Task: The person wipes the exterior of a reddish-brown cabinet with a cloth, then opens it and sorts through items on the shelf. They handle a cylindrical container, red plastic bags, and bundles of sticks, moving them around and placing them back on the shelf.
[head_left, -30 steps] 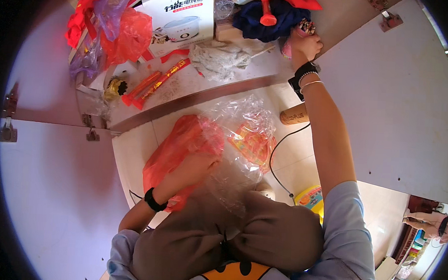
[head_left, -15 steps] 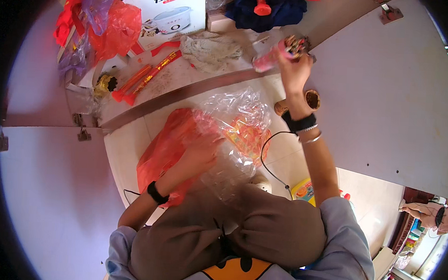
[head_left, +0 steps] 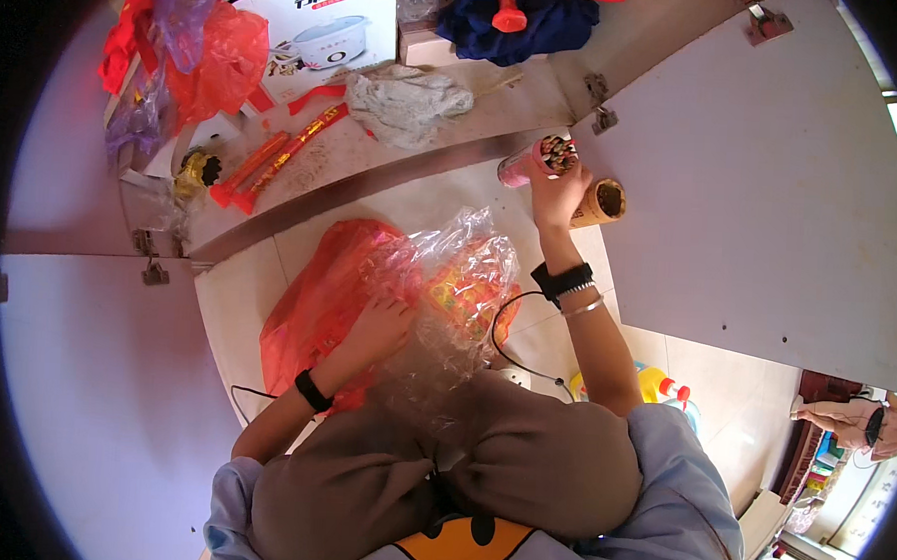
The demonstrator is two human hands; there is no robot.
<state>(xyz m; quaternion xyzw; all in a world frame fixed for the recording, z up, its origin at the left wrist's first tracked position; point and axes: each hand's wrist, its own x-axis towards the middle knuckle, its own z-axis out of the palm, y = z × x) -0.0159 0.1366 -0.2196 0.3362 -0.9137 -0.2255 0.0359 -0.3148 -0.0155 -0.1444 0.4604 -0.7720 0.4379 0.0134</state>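
Observation:
My right hand (head_left: pixel 557 197) is closed around a pink tube (head_left: pixel 516 169) packed with thin sticks (head_left: pixel 556 155), their ends showing at its open top. Right beside that hand is a brown tube (head_left: pixel 585 212) with a dark, open mouth. My left hand (head_left: pixel 374 332) lies over crumpled plastic, its fingers curled at the edge of a clear plastic bag (head_left: pixel 470 243). Under and around that hand spreads a red plastic bag (head_left: pixel 313 299). Yellow-and-red printed wrapping (head_left: pixel 463 293) shows through the clear plastic.
Ahead is a low cabinet shelf (head_left: pixel 271 207) holding red sticks (head_left: pixel 292 158), a grey cloth (head_left: pixel 406 103), a white cooker box (head_left: pixel 329 35) and dark blue cloth (head_left: pixel 525 23). Cabinet doors stand open on the left (head_left: pixel 94 385) and right (head_left: pixel 752 203). A yellow bottle (head_left: pixel 654 382) is beside my right arm.
My right hand has brought the pink tube down and nearer, from the shelf edge to beside the brown tube. The tube's open top now faces me more. My left hand has shifted slightly on the plastic.

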